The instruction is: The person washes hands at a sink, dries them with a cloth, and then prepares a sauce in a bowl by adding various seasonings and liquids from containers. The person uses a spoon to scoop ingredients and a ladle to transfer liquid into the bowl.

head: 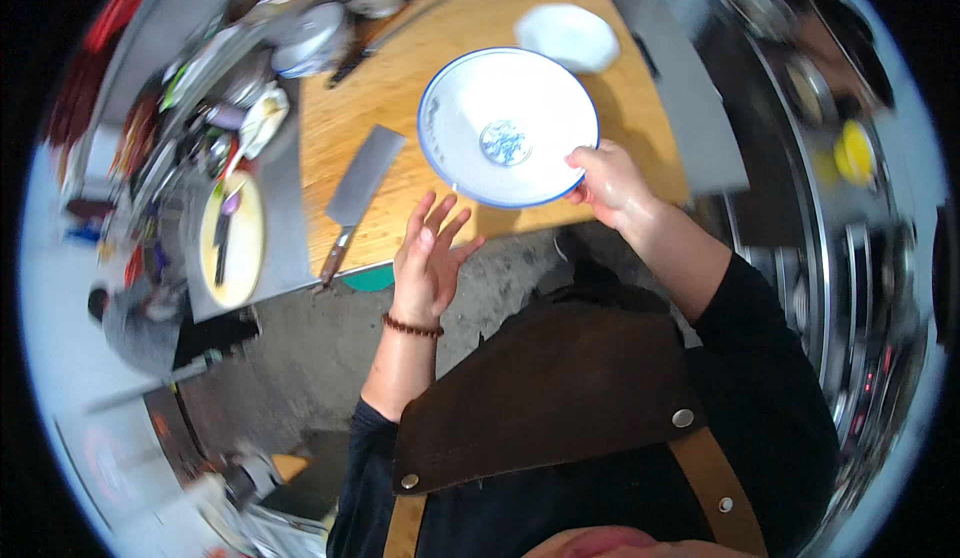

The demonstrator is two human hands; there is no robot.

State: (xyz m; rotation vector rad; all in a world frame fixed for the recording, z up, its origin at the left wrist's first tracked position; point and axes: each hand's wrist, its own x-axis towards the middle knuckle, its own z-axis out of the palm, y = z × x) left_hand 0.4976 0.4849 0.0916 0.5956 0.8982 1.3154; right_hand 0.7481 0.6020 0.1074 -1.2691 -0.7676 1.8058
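My right hand (611, 183) grips the near right rim of a white bowl (457, 127) with a blue edge and a blue pattern at its inner base. The bowl is tilted, its inside facing me, above a wooden board (405, 48). Just short of the bowl, my left hand (431, 258) has its fingers spread and holds nothing. Left of it on the board lies a cleaver (367, 172), its wooden handle jutting past the near edge. Behind the bowl sits a white octagonal dish (568, 37).
On the left counter, a round cutting board (251, 235) bears a small knife (221, 247). A long knife (375, 44) lies at the board's far left, near a patterned bowl (315, 40). Stove equipment (817, 258) lines the right. A person (142, 325) is at far left.
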